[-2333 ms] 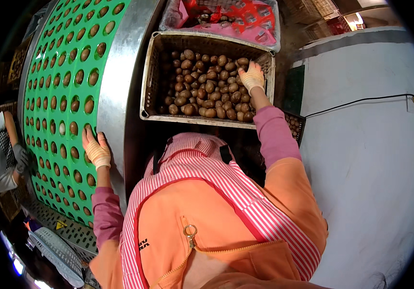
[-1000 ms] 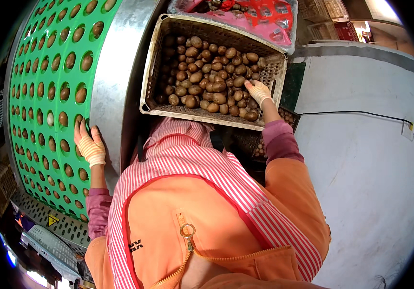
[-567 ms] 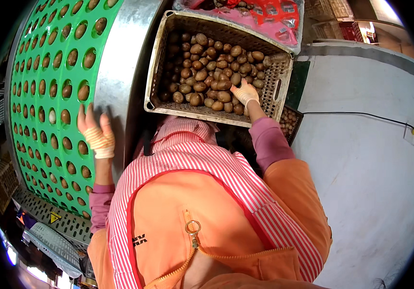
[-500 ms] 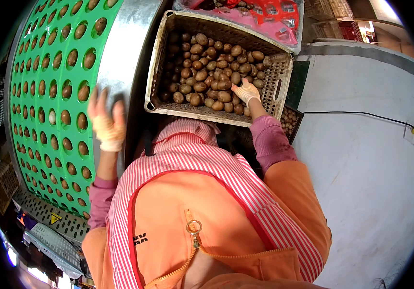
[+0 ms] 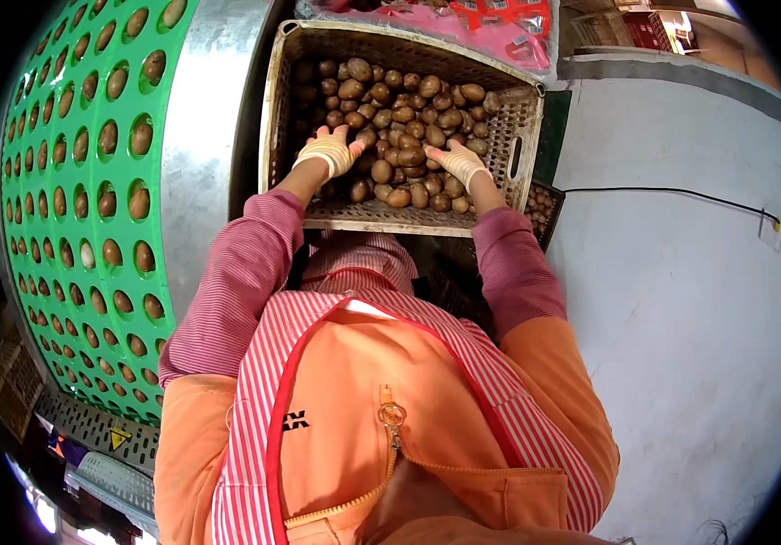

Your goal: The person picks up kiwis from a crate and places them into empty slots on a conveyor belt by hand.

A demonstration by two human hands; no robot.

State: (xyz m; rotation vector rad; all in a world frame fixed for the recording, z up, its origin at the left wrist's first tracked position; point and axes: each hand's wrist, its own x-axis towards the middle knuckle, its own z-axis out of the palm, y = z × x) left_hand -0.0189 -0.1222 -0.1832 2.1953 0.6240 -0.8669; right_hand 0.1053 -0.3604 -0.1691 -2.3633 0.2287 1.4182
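Observation:
A slatted plastic crate (image 5: 390, 218) full of small brown round fruit (image 5: 408, 118) stands in front of me. Both my gloved hands are down inside it. My left hand (image 5: 328, 153) lies on the fruit at the crate's left side, fingers spread. My right hand (image 5: 457, 163) rests on the fruit toward the right, fingers curled over them. Whether either hand has closed around a fruit I cannot make out. To my left runs a green conveyor (image 5: 90, 209) of round cups, most holding one brown fruit.
A bare metal band (image 5: 204, 154) separates the conveyor from the crate. A pink crate (image 5: 463, 27) with red packets sits behind. A second crate of fruit (image 5: 540, 204) shows lower right. Grey floor with a black cable (image 5: 681, 191) lies to the right.
My left hand has left the green conveyor and swung right into the crate. My right hand stays on the fruit in the crate.

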